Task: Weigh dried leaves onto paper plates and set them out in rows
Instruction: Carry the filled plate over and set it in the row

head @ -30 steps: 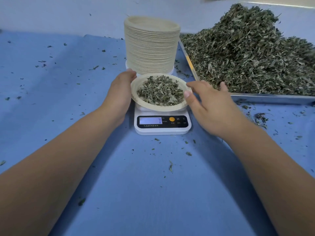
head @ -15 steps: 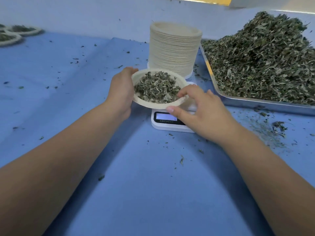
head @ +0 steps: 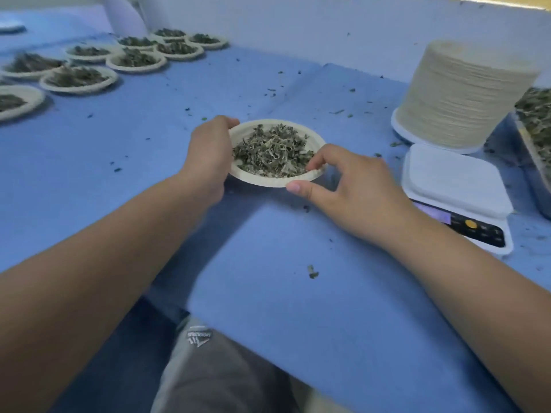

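A paper plate (head: 259,180) heaped with dried leaves (head: 272,150) is held above the blue table, left of the scale. My left hand (head: 208,153) grips its left rim. My right hand (head: 346,186) pinches its right rim, thumb under the edge and forefinger inside. The white digital scale (head: 453,183) at the right has nothing on its pan. Behind it stands a tall stack of paper plates (head: 465,93). Several filled plates (head: 79,79) lie in rows at the far left.
A metal tray of loose dried leaves (head: 536,126) shows at the right edge. Leaf crumbs are scattered over the blue table cover (head: 298,293). My grey-clad lap (head: 220,371) is visible below the table's front edge.
Both hands lifted the filled plate off the scale and carried it left. The view has swung left, bringing the rows of filled plates into sight.
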A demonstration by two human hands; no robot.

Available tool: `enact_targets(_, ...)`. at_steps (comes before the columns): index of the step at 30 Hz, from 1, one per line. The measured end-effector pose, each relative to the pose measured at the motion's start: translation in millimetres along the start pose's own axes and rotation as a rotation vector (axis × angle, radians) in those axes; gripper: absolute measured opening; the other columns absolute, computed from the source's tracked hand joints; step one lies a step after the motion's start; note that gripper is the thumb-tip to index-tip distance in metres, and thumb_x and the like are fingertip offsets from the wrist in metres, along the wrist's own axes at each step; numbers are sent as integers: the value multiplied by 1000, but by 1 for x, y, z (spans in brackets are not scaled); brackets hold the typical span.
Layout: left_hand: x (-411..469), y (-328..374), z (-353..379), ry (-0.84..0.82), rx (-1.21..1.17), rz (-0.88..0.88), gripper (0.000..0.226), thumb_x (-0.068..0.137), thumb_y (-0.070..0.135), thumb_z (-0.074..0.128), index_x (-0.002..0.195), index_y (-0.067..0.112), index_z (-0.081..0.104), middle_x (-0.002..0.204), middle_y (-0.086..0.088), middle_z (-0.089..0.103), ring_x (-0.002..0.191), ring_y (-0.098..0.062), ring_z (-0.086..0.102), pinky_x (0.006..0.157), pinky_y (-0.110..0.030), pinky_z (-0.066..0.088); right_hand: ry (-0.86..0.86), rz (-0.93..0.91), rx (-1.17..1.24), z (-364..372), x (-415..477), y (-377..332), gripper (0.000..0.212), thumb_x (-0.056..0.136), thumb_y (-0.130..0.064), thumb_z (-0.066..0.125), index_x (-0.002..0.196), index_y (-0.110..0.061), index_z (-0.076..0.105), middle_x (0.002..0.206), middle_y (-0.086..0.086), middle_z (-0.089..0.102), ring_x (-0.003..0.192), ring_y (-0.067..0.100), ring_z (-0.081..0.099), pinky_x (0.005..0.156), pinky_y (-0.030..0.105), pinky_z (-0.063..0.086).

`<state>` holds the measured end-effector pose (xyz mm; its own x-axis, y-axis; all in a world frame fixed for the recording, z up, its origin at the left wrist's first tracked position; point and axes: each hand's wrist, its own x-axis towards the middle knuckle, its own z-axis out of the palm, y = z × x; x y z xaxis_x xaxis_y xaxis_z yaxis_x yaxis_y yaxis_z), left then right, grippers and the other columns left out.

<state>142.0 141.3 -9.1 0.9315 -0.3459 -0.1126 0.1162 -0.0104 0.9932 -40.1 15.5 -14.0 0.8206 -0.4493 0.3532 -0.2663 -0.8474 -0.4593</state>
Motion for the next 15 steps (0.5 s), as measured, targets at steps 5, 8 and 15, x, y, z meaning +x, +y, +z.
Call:
enact_targets(5, 8, 6, -87, 159, 135, 58, 13, 83, 29, 48, 75, 27, 59, 88, -1, 58, 78, -20, 51, 69, -39, 45, -105, -85, 89, 55, 39, -57, 51, 69, -85, 59, 94, -41, 56, 69, -17, 57, 70, -5, 54, 57, 28, 43)
enact_targets(8, 19, 4, -141, 288, 248, 140, 19, 92, 19, 44, 75, 27, 46, 72, 12, 44, 68, -13, 40, 65, -36, 37, -147, -158, 129, 91, 58, -93, 50, 70, -83, 60, 92, -38, 57, 69, -14, 59, 68, -3, 55, 58, 28, 46)
enact_targets(15, 17, -3, -254, 551, 317, 121, 24, 99, 17, 41, 82, 33, 47, 80, 14, 43, 74, -2, 44, 69, -17, 37, -285, -383, 112, 174, 97, -179, 52, 75, -79, 61, 96, -32, 59, 76, -16, 57, 78, 14, 53, 66, 34, 45)
